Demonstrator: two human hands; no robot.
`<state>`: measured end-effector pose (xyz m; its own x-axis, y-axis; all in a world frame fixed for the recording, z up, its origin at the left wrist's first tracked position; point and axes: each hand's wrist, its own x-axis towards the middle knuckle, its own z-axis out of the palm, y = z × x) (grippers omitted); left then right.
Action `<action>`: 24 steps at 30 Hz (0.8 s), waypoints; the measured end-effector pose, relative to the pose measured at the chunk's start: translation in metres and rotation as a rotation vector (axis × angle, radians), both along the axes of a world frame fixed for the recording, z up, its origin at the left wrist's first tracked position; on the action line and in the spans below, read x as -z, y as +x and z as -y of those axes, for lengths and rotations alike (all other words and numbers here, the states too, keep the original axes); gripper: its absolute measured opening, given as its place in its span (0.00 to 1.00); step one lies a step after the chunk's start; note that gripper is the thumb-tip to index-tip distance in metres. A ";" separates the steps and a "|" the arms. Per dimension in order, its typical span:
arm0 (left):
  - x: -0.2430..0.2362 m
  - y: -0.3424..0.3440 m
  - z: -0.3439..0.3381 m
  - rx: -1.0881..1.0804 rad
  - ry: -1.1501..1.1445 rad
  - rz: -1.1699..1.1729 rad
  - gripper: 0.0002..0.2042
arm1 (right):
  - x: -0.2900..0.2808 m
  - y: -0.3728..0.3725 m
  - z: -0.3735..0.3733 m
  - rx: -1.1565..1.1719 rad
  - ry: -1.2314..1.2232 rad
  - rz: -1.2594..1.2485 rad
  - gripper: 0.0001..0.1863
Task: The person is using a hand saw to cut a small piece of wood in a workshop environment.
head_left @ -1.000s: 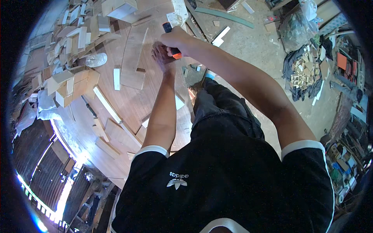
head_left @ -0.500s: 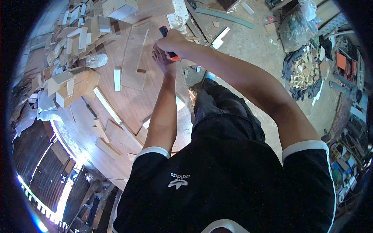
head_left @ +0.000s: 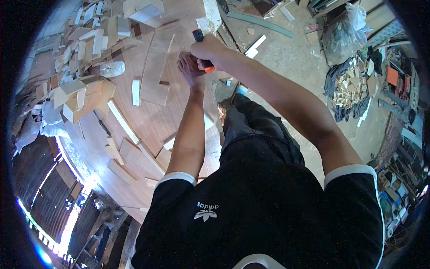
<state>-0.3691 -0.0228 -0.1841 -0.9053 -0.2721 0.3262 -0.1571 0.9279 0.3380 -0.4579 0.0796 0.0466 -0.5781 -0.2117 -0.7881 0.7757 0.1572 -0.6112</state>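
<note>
My right hand (head_left: 208, 46) is wrapped round a black-and-orange tool (head_left: 198, 35) above the work table. A black end sticks out past the fist, and an orange part shows beneath it. The tool's working end is hidden, so its exact kind cannot be made out. Just under and left of it, my left hand (head_left: 190, 68) rests low at the tabletop with its fingers stretched out. Whatever lies under that palm is out of sight. A flat brown board (head_left: 154, 74) with a notched edge lies to the left of my hands.
Wooden box pieces (head_left: 92, 96) and a heap of offcuts crowd the table's left. A clear plastic bottle (head_left: 112, 69), a long pale strip (head_left: 123, 120) and a dark-handled tool (head_left: 103, 124) lie nearer. On the floor at right sits a cloth of wood scraps (head_left: 351, 87).
My right hand and the tool have shifted slightly to the right, and more of the orange part shows. My left hand stays low at the table, its fingers now more visible.
</note>
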 end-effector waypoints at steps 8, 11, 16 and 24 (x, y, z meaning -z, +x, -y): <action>-0.018 -0.006 -0.011 0.058 0.297 0.004 0.26 | -0.002 0.003 0.009 -0.039 0.107 -0.041 0.08; -0.034 -0.029 -0.039 0.070 0.192 0.034 0.22 | 0.052 -0.021 -0.008 -0.033 0.227 -0.185 0.08; -0.008 0.006 -0.003 -0.038 0.400 -0.179 0.19 | -0.003 0.002 0.022 -0.164 0.157 -0.139 0.08; -0.030 -0.011 -0.019 0.010 0.135 -0.044 0.20 | 0.025 -0.007 0.000 -0.040 0.095 -0.091 0.06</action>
<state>-0.3800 -0.0041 -0.1543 -0.8936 -0.3072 0.3273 -0.1302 0.8752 0.4659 -0.4653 0.0792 0.0211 -0.6405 -0.1627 -0.7505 0.7099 0.2472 -0.6595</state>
